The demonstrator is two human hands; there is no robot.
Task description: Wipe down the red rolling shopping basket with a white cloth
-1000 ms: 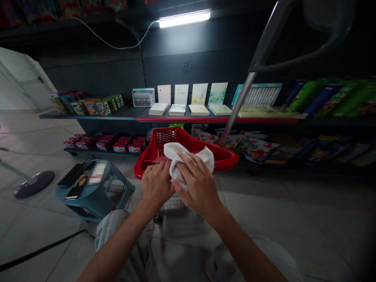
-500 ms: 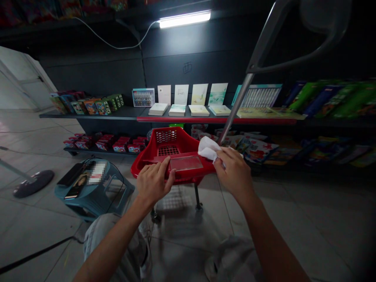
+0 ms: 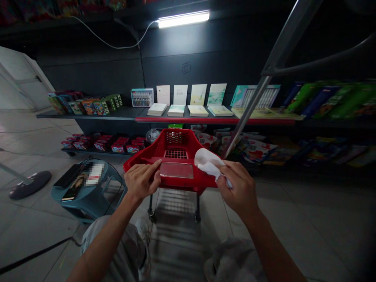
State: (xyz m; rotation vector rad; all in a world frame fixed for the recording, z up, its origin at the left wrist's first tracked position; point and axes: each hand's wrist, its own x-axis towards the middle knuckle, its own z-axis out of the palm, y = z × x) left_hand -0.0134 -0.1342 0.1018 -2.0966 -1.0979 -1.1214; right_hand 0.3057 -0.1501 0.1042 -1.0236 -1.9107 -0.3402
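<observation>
Shop aisle: left hand (image 3: 141,182) grips red basket (image 3: 189,139) rim, right hand (image 3: 239,188) pinches cloth (image 3: 207,160) beside.

The left hand (image 3: 142,182) grips the red basket (image 3: 176,140) at the rim's seven o'clock; the right hand (image 3: 239,190) pinches a white cloth (image 3: 207,161) against the rim at four o'clock; a metal pole (image 3: 248,113) rises toward one o'clock; a teal stool (image 3: 88,196) stands at nine o'clock; a shelf (image 3: 123,113) spans twelve o'clock.
</observation>
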